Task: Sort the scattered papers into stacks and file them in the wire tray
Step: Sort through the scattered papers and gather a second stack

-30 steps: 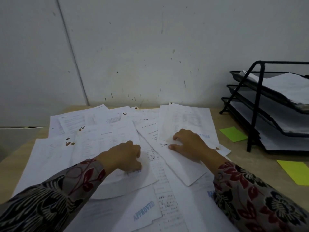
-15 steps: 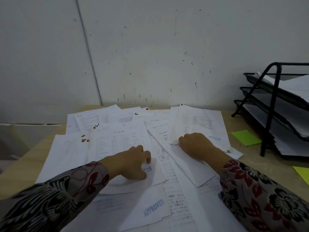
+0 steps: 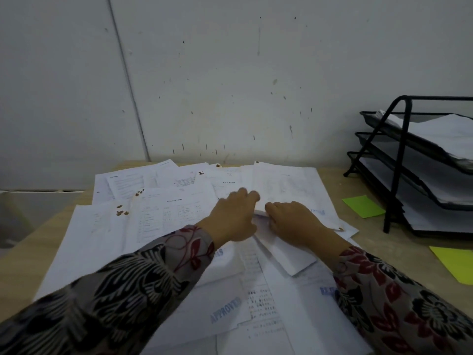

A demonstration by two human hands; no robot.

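Many white printed papers (image 3: 169,213) lie scattered and overlapping across the wooden desk (image 3: 378,242); some bear blue stamps such as "APPROVED". My left hand (image 3: 234,217) has reached right, and its fingers rest on the left edge of the upper-right sheet (image 3: 289,185). My right hand (image 3: 294,221) lies right beside it, palm down, fingers curled at that sheet's lifted lower-left edge. The two hands almost touch. At the right stands the black wire tray (image 3: 399,160), with three tiers that hold paper.
A green sticky note (image 3: 363,206) lies between the papers and the tray's foot. Near the desk's right edge there is a yellow sticky note (image 3: 455,262). The stained wall stands close behind the desk. Brown spots mark some of the sheets at left.
My left hand has left the stamped sheet in the middle and moved up and right to meet my right hand. The sheet's edge between the hands has lifted slightly.
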